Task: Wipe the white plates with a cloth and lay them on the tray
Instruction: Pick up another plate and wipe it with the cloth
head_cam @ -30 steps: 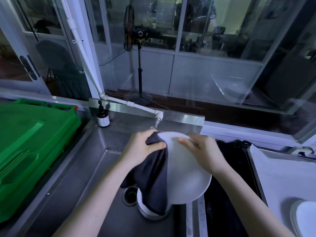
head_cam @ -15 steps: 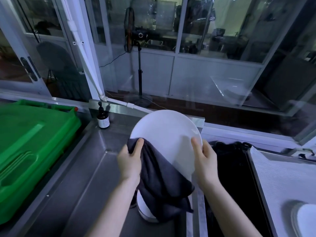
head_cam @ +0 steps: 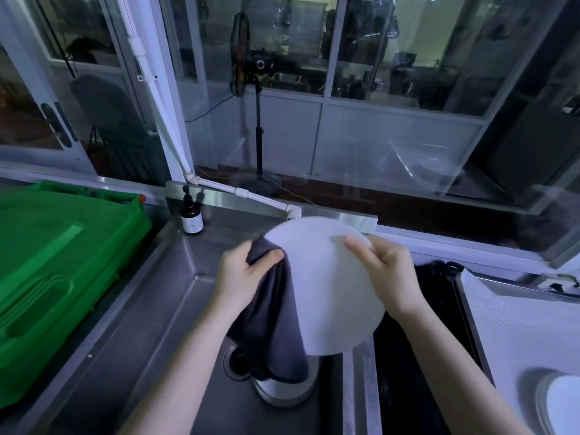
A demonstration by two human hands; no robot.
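Note:
A round white plate [head_cam: 329,284] is held tilted over the steel sink [head_cam: 163,309]. My right hand [head_cam: 386,271] grips its right rim, thumb on the face. My left hand [head_cam: 241,274] pinches a dark grey cloth [head_cam: 276,328] against the plate's left edge; the cloth hangs down over the drain. Below it a stack of white plates [head_cam: 282,392] stands in the sink, partly hidden by the cloth. At the right lies a tray with a white liner [head_cam: 514,315], and a white plate [head_cam: 561,403] rests on it at the lower right corner.
A green plastic crate [head_cam: 53,277] fills the counter at the left. A small brown bottle [head_cam: 191,218] stands at the sink's back corner, near a white tap pipe [head_cam: 251,196]. A dark basin [head_cam: 417,340] lies between sink and tray. Windows run behind.
The plate went from tilted down to upright, and now tips back down. My left hand with the cloth has shifted along the plate's left rim.

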